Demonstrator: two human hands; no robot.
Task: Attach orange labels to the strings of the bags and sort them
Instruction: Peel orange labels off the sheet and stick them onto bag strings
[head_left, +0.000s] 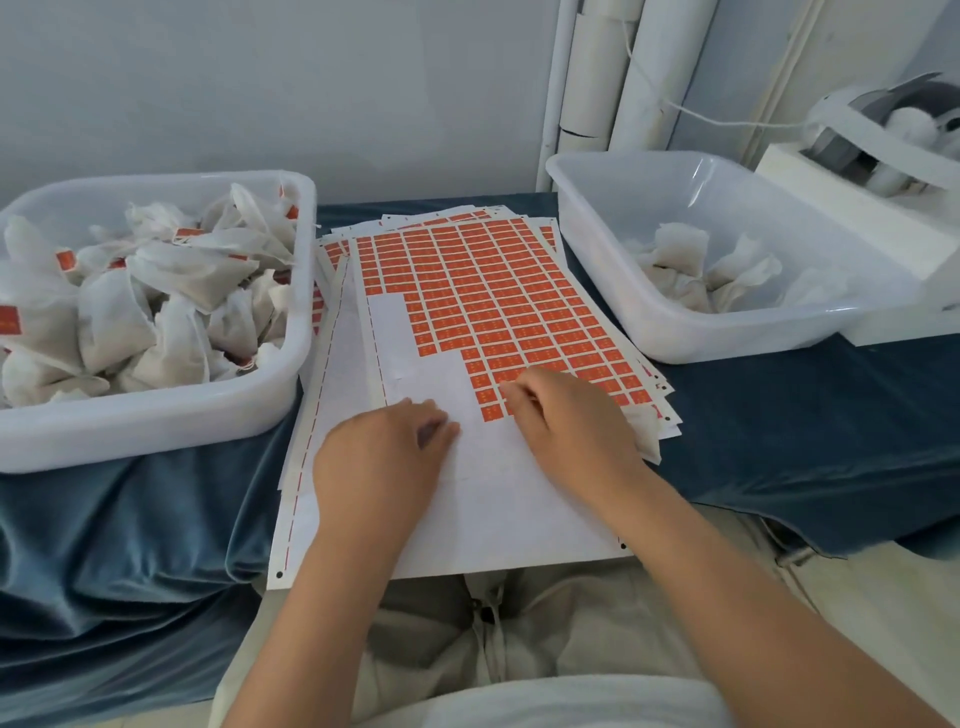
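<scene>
Grip, right hand (571, 426): fingertips (511, 391) curled onto nearest orange labels (493, 312) of worktop (779, 441) sheet (426, 364), pinch unconfirmed. Left hand (384, 457): loosely curled, resting on bare backing. Step, likely: peeling one label. Next: unlabelled bag (691, 265) from right tub (727, 348), string exposed.

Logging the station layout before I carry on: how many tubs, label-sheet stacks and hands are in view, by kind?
White tubs: 2, the left tub and the right tub
Stack of label sheets: 1
Hands: 2, the left hand and the right hand
Total: 5
</scene>
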